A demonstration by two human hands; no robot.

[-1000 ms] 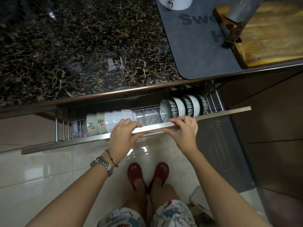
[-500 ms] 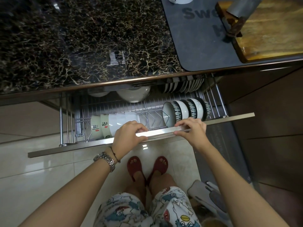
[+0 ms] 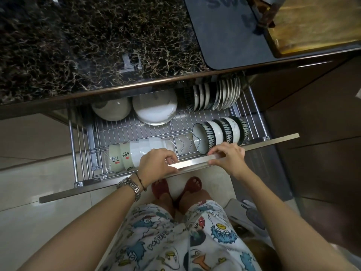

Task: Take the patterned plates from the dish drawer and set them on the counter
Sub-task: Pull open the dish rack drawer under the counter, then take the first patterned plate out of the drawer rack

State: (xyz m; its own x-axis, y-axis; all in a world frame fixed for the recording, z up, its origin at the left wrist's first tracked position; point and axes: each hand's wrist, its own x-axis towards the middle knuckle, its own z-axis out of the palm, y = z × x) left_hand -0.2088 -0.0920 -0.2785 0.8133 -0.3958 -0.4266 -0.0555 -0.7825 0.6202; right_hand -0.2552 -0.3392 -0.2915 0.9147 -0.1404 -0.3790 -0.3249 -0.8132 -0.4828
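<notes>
Patterned plates [image 3: 216, 95] under counter [image 3: 97, 45] edge, upright

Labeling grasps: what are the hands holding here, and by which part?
Both hands grip the dish drawer's metal front rail: left hand near its middle, right hand just beside it, fingers hooked over the top edge. No dish is held.

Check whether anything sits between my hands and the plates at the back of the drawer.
Nothing blocks them from above. Both the left hand and right hand grip the drawer front; the striped bowls stand between the right hand and the plates, whose far edge is tucked beneath the counter lip.
</notes>
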